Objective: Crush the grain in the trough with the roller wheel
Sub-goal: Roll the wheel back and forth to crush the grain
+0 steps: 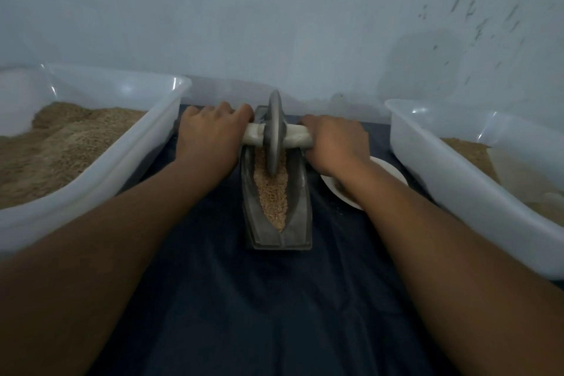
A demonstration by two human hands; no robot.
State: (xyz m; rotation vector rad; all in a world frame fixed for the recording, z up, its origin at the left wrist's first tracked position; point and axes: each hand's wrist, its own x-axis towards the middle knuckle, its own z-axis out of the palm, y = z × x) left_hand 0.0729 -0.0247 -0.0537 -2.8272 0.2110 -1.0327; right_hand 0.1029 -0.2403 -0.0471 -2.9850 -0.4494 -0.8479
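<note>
A: Where does the roller wheel (274,131) stand?

B: Upright in the trough (300,207), toward its far end at 12 o'clock, rim down in the grain (272,195).

A: And the hands?

B: The left hand (210,134) has its grip clamped on the pale axle handle (294,134) at the wheel's 9 o'clock; the right hand (335,143) is clamped on it at 3 o'clock.

A: Around them?

B: A dark cloth (244,299) under the trough. A clear bin (146,143) of grain at 9 o'clock, another bin (442,174) at 3 o'clock, a white dish (390,169) beneath the right wrist.
</note>
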